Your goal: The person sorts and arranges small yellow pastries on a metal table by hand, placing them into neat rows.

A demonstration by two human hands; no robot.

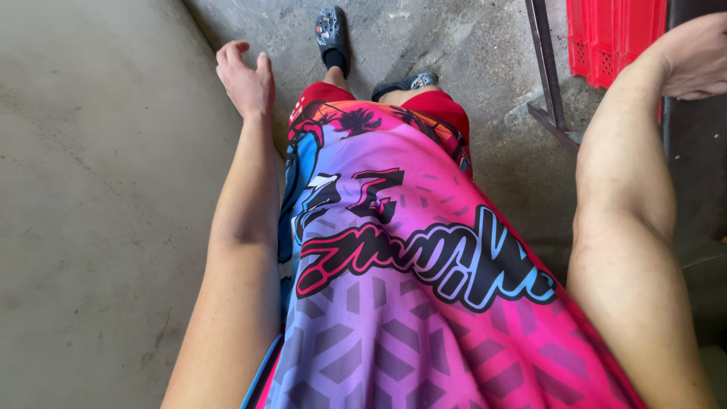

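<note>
Looking straight down my own body, I see a pink, purple and blue patterned shirt and red shorts. My left hand hangs beside my hip with loosely curled fingers, holding nothing. My right hand is raised at the upper right, close to a red plastic crate; its fingers run off the frame edge, and whether it touches the crate is unclear. My feet in dark clogs stand on the concrete floor.
A grey concrete floor spreads to the left. A dark metal frame leg stands beside the red crate at the upper right. A dark surface lies along the right edge.
</note>
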